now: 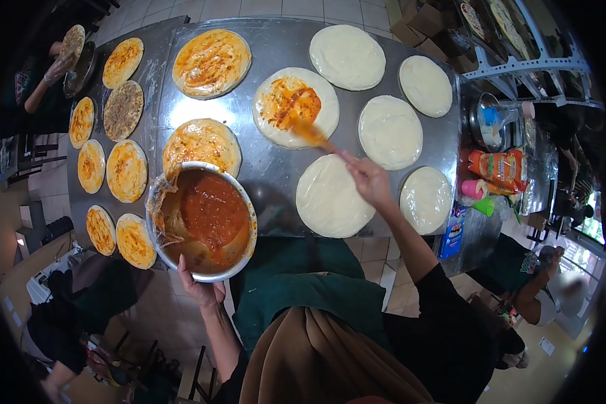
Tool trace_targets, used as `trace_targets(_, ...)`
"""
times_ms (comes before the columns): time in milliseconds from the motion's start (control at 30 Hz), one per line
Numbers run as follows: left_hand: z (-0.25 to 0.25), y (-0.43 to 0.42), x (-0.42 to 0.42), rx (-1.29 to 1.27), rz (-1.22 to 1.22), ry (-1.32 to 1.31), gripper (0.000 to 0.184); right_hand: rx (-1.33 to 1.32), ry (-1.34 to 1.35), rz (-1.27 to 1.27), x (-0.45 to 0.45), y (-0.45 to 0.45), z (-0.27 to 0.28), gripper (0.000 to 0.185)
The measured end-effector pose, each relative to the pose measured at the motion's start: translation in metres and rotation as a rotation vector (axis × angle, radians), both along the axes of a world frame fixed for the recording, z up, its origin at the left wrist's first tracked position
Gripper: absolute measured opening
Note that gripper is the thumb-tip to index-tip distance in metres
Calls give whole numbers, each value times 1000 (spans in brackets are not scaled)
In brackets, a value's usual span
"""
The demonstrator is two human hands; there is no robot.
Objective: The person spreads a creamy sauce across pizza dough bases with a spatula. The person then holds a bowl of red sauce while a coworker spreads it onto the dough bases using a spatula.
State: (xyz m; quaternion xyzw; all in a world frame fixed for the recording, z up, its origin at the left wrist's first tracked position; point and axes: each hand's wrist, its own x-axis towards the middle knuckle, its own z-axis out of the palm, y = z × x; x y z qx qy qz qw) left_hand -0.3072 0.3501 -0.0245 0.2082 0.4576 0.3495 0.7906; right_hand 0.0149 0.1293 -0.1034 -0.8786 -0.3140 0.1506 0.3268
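My left hand (202, 286) grips the lower rim of a metal bowl (249, 250) of chunky red sauce (214, 212), with crumpled plastic at its left side. In my right hand (367, 178) is the handle of a sauce-coated brush or spatula (310, 133); its head is blurred. That head is over a round dough (283, 137) with red-orange sauce smeared on its middle. Just below lies a plain pale dough round (333, 198). A sauced round (202, 145) is partly hidden behind the bowl.
Several plain rounds (390, 132) lie to the right, and several sauced ones (126, 172) to the left. The metal table (276, 202) meets a side surface with sauce bags (498, 168) and cups (475, 189). Other people stand at far left, lower left and right.
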Motion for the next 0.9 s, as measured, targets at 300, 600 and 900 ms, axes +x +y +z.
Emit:
trace_targets(300,0,-7,4,6,-44,-36,50,12,37,-23,-14,-15,-5,32)
trace_targets(600,3,-13,4,-19,-48,-73,48,292,1339,-199,29,-7,26,38)
trace_targets(900,5,-17,-2,0,-5,-21,49,284,641,-306,172,10,27,36)
